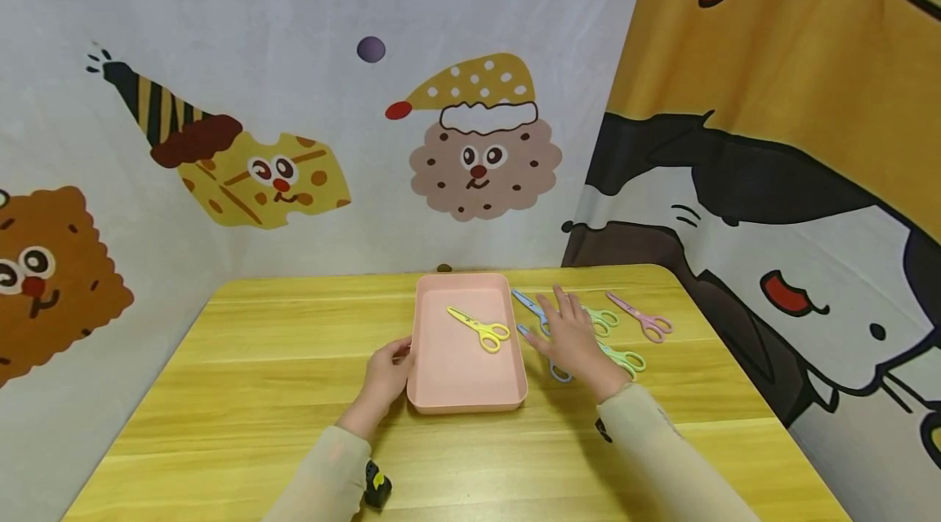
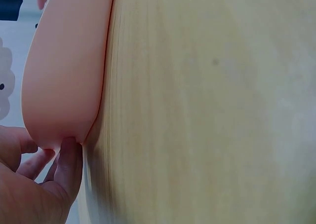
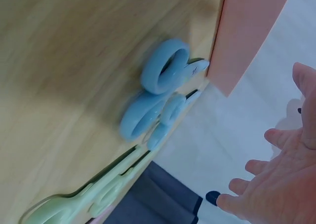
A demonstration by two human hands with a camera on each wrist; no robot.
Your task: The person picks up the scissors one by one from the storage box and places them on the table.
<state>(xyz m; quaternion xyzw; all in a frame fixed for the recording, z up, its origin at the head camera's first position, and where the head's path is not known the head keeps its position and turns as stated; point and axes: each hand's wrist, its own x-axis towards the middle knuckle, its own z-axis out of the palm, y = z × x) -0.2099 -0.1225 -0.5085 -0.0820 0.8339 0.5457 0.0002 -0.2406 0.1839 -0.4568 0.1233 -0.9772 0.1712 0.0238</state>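
Note:
A pink tray (image 1: 466, 387) lies on the table with yellow scissors (image 1: 485, 332) inside it. At the tray's left wall my left hand (image 1: 385, 379) grips the edge, its fingers (image 2: 69, 167) curled against the side in the left wrist view. Spread out and holding nothing, my right hand (image 1: 577, 342) hovers over the scissors right of the tray. Under and around it lie two blue scissors, one farther back (image 1: 531, 305) and one nearer (image 3: 165, 68), partly hidden by the hand. Green scissors (image 1: 625, 359) and more green scissors (image 1: 604, 318) lie close by.
Pink scissors (image 1: 647, 318) lie farther right on the wooden table (image 1: 279, 375). A cartoon-printed cloth (image 1: 309, 97) hangs behind the table's back edge and along its right side.

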